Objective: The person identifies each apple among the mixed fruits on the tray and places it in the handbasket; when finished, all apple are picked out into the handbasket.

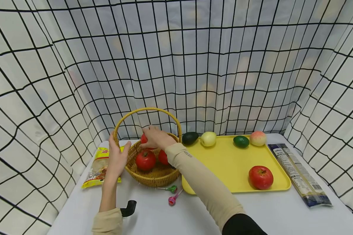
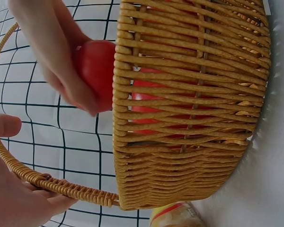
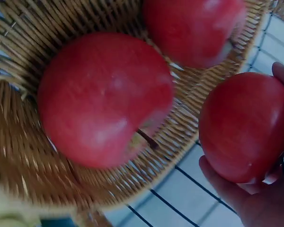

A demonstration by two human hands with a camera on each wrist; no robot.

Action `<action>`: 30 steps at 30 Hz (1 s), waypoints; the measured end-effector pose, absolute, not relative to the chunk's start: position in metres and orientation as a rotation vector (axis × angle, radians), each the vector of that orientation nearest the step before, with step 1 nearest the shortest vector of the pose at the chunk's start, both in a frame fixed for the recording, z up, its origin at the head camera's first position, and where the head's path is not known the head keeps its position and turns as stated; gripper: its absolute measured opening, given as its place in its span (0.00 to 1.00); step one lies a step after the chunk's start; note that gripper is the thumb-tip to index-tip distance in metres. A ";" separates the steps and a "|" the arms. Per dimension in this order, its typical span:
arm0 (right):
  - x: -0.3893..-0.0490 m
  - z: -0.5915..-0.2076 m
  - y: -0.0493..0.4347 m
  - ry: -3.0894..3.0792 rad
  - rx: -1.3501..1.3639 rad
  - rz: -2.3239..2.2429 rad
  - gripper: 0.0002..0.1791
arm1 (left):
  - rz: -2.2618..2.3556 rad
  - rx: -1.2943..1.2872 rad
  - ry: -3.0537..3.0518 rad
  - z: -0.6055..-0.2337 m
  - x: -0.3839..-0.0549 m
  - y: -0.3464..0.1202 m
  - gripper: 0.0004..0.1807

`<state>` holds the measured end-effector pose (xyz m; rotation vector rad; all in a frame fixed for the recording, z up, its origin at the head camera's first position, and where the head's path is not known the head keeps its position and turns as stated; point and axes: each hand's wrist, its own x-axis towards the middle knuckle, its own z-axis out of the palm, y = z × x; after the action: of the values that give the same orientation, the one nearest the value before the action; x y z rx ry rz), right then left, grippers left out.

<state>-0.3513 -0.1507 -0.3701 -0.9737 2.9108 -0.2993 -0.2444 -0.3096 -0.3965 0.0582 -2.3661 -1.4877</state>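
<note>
A wicker basket [image 1: 156, 181] with a tall arched handle [image 1: 148, 109] stands left of the yellow tray. My left hand [image 1: 118, 158] holds the handle's left side, which passes between thumb and fingers; the thumb [image 2: 4, 126] stands apart from it. At the basket's far rim my right hand [image 1: 159, 137] grips a red apple [image 3: 246, 127], its fingers and thumb around the fruit. Inside the basket lie two more red apples [image 1: 145, 160] [image 3: 194, 30], one partly hidden by the right forearm in the head view.
The yellow tray [image 1: 217, 166] bears a red apple [image 1: 261, 177], a peach [image 1: 258, 138], and green fruits [image 1: 208, 139] along its back. A long packet [image 1: 300, 174] lies right of it. Two lollipops [image 1: 172, 200] lie before the basket, a yellow bag [image 1: 100, 166] at left. Black netting surrounds the table.
</note>
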 end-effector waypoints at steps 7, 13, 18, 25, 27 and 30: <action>-0.358 -0.385 -0.153 2.919 -0.906 -0.276 0.37 | -1.496 0.066 -2.400 -0.398 -0.244 -0.307 0.49; -0.354 -0.379 -0.166 2.893 -0.887 -0.209 0.40 | -1.486 0.056 -2.395 -0.394 -0.242 -0.310 0.48; -0.348 -0.384 -0.177 2.842 -0.855 -0.205 0.38 | -1.511 0.035 -2.379 -0.394 -0.241 -0.311 0.48; -0.349 -0.389 -0.180 2.839 -0.871 -0.104 0.40 | -1.494 0.032 -2.367 -0.394 -0.242 -0.314 0.48; -0.350 -0.390 -0.178 2.825 -0.862 -0.106 0.40 | -1.494 0.031 -2.365 -0.394 -0.242 -0.314 0.47; -0.350 -0.393 -0.174 2.806 -0.816 -0.135 0.40 | -1.494 0.024 -2.381 -0.393 -0.241 -0.313 0.48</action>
<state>-0.3495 -0.1745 -0.3930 -0.8157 2.8063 -0.1347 -0.2415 -0.3135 -0.3929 0.0239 -2.3812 -1.4944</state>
